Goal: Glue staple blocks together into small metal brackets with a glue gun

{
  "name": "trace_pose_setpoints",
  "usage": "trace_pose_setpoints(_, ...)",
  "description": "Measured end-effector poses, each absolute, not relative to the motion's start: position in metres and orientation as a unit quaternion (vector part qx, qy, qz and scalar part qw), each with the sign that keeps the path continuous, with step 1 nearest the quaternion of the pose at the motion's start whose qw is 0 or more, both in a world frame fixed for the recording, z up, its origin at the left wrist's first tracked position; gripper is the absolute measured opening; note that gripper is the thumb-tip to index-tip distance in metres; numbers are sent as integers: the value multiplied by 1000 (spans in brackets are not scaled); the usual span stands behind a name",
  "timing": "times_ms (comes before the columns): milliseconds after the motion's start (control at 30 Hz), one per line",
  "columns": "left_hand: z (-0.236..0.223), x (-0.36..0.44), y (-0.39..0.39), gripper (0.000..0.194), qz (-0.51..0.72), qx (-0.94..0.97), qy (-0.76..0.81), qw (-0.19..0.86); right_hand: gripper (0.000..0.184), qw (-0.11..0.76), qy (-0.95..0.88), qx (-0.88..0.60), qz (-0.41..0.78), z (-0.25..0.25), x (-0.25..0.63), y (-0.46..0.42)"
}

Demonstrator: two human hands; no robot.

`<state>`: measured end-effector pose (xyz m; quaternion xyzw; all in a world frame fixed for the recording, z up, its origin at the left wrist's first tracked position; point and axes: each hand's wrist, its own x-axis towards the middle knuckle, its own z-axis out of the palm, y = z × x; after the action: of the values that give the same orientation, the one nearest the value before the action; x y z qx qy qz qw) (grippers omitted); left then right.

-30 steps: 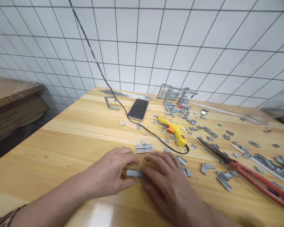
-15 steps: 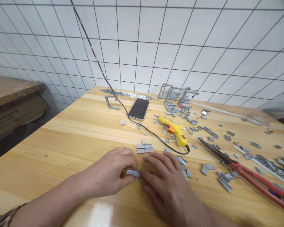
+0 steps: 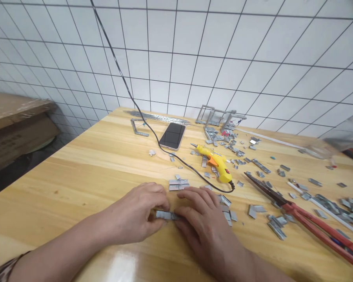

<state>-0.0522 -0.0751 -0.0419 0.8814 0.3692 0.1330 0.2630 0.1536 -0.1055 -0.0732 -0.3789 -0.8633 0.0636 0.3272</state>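
Between my hands, low over the wooden table (image 3: 85, 172), lies a short grey metal strip (image 3: 164, 215). My left hand (image 3: 138, 213) pinches its left end between thumb and fingers. At the other end, my right hand (image 3: 204, 225) holds the strip with thumb and index finger, the other fingers curving forward; that end is partly hidden under the hand. Just beyond the fingers rests a flat silvery metal piece (image 3: 179, 185) with a smaller bit at its top edge. Several grey metal offcuts (image 3: 229, 215) lie right of my right hand.
A yellow glue gun (image 3: 216, 160) with a black cord (image 3: 194, 170) lies beyond my hands, near a phone (image 3: 172, 136). Red-handled shears (image 3: 300, 213) lie at the right among metal scraps. Small metal frames (image 3: 214, 119) stand by the tiled wall (image 3: 159, 62). A cardboard box (image 3: 17, 129) is at left.
Both hands keep their grip on the strip and have barely moved. The right fingers shift very slightly to the left; the view also shifts a little.
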Motion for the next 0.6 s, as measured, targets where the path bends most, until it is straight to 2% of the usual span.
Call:
trace_pose_setpoints(200, -44, -51, -76, 15, 150, 883, 362, 258, 12, 305, -864, -393, 85, -73, 152, -106)
trace_pose_setpoints(467, -44, -50, -76, 13, 149, 883, 361, 260, 12, 336, -857, -381, 88, -72, 151, -106)
trace_pose_setpoints(600, -44, -50, -76, 13, 151, 884, 359, 258, 13, 322, -863, -380, 76, -73, 151, -106)
